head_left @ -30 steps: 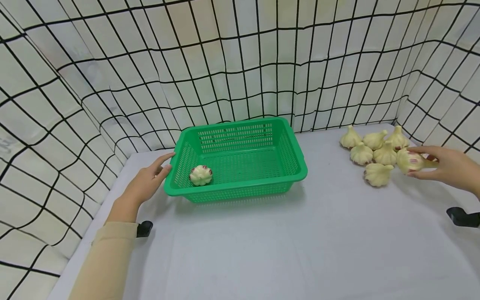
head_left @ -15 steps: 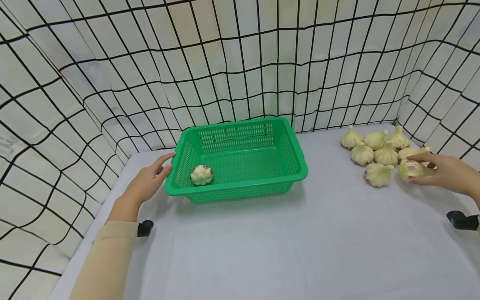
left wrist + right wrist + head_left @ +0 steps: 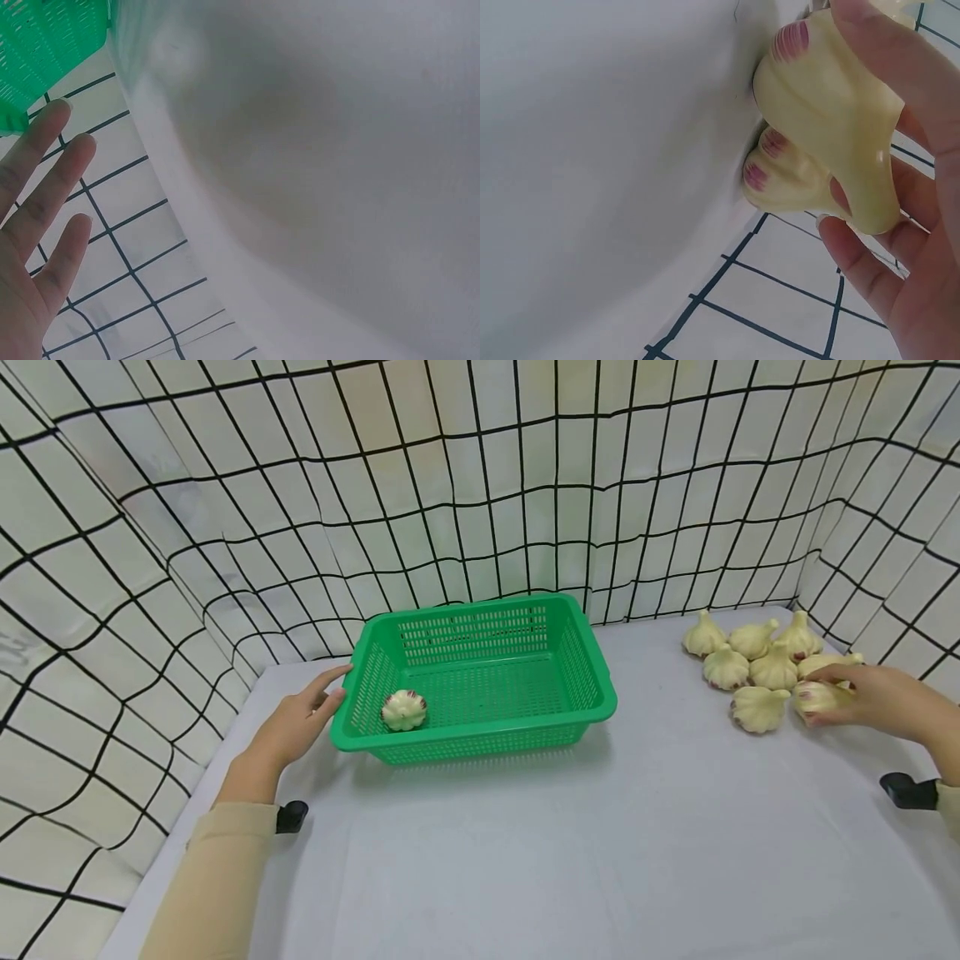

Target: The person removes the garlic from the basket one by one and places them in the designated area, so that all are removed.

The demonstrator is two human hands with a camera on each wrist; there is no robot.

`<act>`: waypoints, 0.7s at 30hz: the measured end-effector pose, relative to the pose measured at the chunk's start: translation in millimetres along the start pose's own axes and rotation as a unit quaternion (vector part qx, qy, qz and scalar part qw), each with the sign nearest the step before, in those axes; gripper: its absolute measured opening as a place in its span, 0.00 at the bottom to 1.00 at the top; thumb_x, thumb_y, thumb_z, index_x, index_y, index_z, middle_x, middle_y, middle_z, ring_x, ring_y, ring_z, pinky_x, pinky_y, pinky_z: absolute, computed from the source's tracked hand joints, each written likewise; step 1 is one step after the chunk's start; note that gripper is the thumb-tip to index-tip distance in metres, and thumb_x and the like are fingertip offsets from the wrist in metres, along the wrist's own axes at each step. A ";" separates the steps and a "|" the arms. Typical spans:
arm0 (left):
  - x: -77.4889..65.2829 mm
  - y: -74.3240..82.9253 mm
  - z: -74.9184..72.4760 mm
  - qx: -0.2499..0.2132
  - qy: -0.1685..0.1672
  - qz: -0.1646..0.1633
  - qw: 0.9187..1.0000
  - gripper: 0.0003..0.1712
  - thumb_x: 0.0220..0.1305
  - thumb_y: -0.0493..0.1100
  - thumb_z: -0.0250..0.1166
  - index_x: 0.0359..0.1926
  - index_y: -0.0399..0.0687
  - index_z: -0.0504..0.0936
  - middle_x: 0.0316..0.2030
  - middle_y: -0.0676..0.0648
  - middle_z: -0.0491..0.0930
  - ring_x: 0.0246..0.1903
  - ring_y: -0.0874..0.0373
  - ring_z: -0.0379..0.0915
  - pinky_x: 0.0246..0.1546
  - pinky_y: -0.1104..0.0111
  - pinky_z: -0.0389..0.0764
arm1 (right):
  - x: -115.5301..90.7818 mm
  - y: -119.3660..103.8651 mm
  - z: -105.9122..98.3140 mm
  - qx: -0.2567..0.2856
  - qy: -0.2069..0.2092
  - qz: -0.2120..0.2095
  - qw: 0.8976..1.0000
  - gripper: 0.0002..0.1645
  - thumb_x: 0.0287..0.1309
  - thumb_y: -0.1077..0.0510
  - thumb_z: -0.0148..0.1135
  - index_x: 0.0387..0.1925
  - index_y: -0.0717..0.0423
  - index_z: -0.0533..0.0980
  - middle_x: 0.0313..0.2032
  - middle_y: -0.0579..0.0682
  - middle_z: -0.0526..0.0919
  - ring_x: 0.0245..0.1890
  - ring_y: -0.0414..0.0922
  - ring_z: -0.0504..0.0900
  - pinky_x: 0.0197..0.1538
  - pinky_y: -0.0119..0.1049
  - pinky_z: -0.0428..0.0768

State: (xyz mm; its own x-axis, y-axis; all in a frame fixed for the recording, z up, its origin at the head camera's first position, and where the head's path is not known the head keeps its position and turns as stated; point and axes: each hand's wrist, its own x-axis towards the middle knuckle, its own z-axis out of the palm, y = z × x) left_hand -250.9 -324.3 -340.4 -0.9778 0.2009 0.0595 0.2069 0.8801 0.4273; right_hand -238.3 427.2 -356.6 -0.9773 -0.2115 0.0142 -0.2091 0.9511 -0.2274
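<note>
My right hand [image 3: 881, 697] grips a pale garlic bulb [image 3: 816, 697] with purple streaks at the near right of a group of garlic bulbs [image 3: 772, 668]. In the right wrist view, the thumb lies over this bulb and the fingers are behind its stem; a second bulb [image 3: 784, 176] shows just past it. On the left, my left hand [image 3: 294, 722] rests its fingertips at the left rim of a green plastic basket [image 3: 480, 735]. Inside the basket, near its left end, sits one garlic bulb [image 3: 403, 710]. The left wrist view shows the left fingers [image 3: 64, 169] spread and extended.
A black grid net [image 3: 480, 510] over white sheeting walls in the back and both sides. White cloth covers the table [image 3: 525, 860]. Black wrist mounts [image 3: 907, 791] stick out beside both wrists.
My right hand has brought its garlic bulb toward the near side of the group, uncovering another bulb behind it, then shifted slightly forward over it. The left hand and the basket stay put.
</note>
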 end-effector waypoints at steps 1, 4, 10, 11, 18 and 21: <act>-0.1 -0.1 -0.1 0.000 0.000 0.000 1.000 0.37 0.81 0.65 0.38 0.82 0.60 0.51 0.63 0.23 0.72 0.61 0.26 0.70 0.55 0.30 0.70 | 1.2 -1.2 0.4 0.001 0.006 -0.007 1.000 0.44 0.52 0.45 0.80 0.59 0.73 0.73 0.55 0.78 0.76 0.52 0.77 0.74 0.50 0.71 0.73; -0.4 -0.2 -0.2 0.002 0.001 0.001 1.000 0.36 0.81 0.65 0.38 0.82 0.60 0.51 0.63 0.24 0.72 0.61 0.26 0.69 0.55 0.31 0.70 | 4.9 -4.7 1.5 -0.008 0.027 -0.031 0.999 0.41 0.48 0.47 0.83 0.56 0.70 0.77 0.53 0.74 0.79 0.51 0.73 0.77 0.48 0.68 0.74; -0.5 -0.4 0.1 0.006 0.001 -0.002 1.000 0.37 0.81 0.66 0.38 0.82 0.59 0.51 0.63 0.24 0.72 0.61 0.26 0.69 0.54 0.31 0.70 | 13.2 -9.1 -3.4 -0.056 0.007 -0.042 0.998 0.41 0.43 0.43 0.84 0.51 0.66 0.79 0.50 0.71 0.82 0.49 0.69 0.79 0.45 0.66 0.76; -0.5 -0.4 0.3 0.007 0.001 -0.002 1.000 0.37 0.81 0.66 0.38 0.82 0.59 0.51 0.63 0.24 0.72 0.62 0.26 0.69 0.54 0.31 0.70 | 14.3 -9.8 -4.1 -0.063 0.003 -0.043 0.997 0.41 0.42 0.43 0.83 0.51 0.65 0.79 0.50 0.71 0.82 0.48 0.69 0.79 0.45 0.66 0.77; -0.2 -0.9 1.2 0.006 0.002 -0.003 1.000 0.37 0.81 0.66 0.38 0.82 0.60 0.51 0.63 0.24 0.72 0.61 0.26 0.69 0.54 0.31 0.70 | 15.7 -11.7 3.0 -0.041 0.028 -0.067 0.997 0.38 0.39 0.44 0.86 0.46 0.61 0.78 0.51 0.68 0.83 0.48 0.65 0.81 0.46 0.62 0.77; -0.1 -0.9 1.0 0.006 0.002 -0.002 1.000 0.37 0.81 0.66 0.38 0.82 0.60 0.51 0.62 0.24 0.72 0.61 0.26 0.70 0.54 0.31 0.71 | 14.8 -11.3 6.9 -0.024 0.034 -0.064 0.997 0.38 0.39 0.45 0.86 0.47 0.62 0.79 0.51 0.68 0.82 0.50 0.66 0.81 0.48 0.63 0.77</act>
State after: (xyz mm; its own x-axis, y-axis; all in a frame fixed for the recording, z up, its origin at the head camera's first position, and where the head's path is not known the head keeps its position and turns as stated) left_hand -251.0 -324.6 -341.7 -0.9787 0.1958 0.0613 0.2033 0.8856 0.4175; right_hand -250.1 411.9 -360.5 -0.9419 -0.3182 0.1073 -0.3329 0.9271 -0.1725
